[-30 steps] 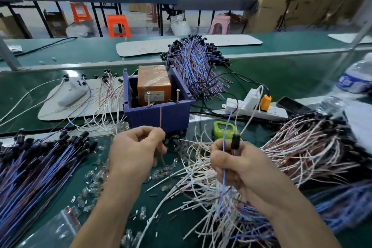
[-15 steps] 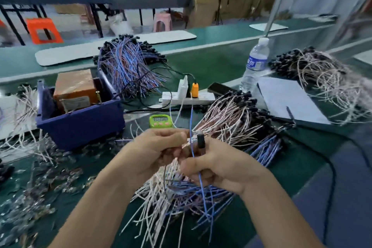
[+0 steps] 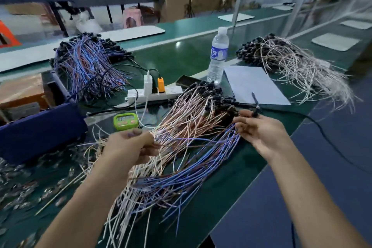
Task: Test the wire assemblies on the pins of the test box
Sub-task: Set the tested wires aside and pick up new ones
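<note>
The blue test box (image 3: 40, 129) with a brown transformer (image 3: 20, 90) inside sits at the left edge; its pins are not visible. A big pile of pink, white and blue wire assemblies (image 3: 191, 127) with black connectors lies in the middle. My left hand (image 3: 130, 147) pinches the bare end of a blue wire assembly (image 3: 191, 139) over the pile's left side. At the pile's right side my right hand (image 3: 261, 129) holds that assembly's black connector end (image 3: 255, 113). The wire stretches between my hands just above the pile.
A blue-wire bundle (image 3: 88, 66) lies behind the box, and a white-wire pile (image 3: 298, 66) at far right. A power strip (image 3: 155, 92), green timer (image 3: 125, 120), water bottle (image 3: 218, 54), phone (image 3: 186, 81), paper with pen (image 3: 253, 84) and a black cable (image 3: 322, 129) surround the pile.
My view has swung right, away from the test box. My hands have drawn apart, the right one carrying the connector to the pile's right side, so the blue wire is stretched out.
</note>
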Action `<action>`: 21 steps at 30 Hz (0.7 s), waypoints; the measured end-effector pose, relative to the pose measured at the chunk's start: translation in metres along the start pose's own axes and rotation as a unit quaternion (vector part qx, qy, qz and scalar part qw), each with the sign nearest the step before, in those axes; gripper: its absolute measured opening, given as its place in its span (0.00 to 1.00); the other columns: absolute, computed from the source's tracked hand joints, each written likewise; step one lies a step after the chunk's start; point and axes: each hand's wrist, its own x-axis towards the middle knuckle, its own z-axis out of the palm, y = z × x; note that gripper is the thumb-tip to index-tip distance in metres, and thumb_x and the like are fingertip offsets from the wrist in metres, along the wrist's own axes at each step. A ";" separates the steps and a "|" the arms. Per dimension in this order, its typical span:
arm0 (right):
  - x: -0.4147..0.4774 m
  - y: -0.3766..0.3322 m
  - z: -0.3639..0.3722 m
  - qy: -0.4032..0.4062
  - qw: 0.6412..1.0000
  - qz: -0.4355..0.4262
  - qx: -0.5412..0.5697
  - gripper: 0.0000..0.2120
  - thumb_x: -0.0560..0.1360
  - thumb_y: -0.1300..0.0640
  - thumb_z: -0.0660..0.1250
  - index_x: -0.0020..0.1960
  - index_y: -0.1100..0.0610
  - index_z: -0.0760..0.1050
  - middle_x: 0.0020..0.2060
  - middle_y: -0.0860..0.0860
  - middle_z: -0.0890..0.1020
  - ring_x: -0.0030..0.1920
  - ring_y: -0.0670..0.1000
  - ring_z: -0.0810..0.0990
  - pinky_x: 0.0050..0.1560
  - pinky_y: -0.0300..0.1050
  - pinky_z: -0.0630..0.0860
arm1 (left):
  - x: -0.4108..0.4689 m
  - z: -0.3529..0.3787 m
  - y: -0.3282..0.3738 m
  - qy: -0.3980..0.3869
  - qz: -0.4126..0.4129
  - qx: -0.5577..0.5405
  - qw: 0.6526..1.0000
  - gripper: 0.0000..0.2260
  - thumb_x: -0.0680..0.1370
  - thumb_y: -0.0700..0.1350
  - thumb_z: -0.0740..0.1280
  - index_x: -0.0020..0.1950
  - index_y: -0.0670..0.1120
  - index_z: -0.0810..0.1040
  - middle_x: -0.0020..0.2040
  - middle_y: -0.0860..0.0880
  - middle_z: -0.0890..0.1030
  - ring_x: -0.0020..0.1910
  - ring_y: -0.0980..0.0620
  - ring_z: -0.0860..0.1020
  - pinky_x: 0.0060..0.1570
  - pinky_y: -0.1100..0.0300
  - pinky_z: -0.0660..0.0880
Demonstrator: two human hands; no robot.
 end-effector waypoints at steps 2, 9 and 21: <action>0.014 0.003 -0.008 0.048 0.995 -0.034 -0.080 0.08 0.82 0.70 0.59 0.50 0.62 0.75 0.39 0.58 0.84 0.31 0.48 0.83 0.34 0.39 0.82 | -0.006 -0.011 -0.009 0.006 0.005 0.060 0.998 0.02 0.76 0.35 0.73 0.44 0.40 0.83 0.39 0.41 0.87 0.31 0.51 0.84 0.27 0.64 0.78; 0.032 0.010 -0.011 0.159 0.838 -0.171 -0.493 0.11 0.73 0.53 0.73 0.35 0.59 0.82 0.29 0.53 0.84 0.33 0.54 0.83 0.38 0.49 0.79 | -0.035 -0.028 -0.007 0.019 0.076 0.377 0.923 0.12 0.71 0.50 0.79 0.38 0.69 0.84 0.30 0.59 0.84 0.29 0.61 0.81 0.26 0.65 0.75; -0.003 0.017 0.052 0.154 0.717 -0.302 -0.610 0.19 0.77 0.49 0.72 0.67 0.48 0.75 0.31 0.44 0.78 0.35 0.53 0.77 0.41 0.48 0.76 | -0.036 -0.035 0.007 0.174 0.137 0.350 0.910 0.09 0.69 0.59 0.79 0.37 0.73 0.81 0.31 0.71 0.79 0.32 0.63 0.79 0.34 0.61 0.75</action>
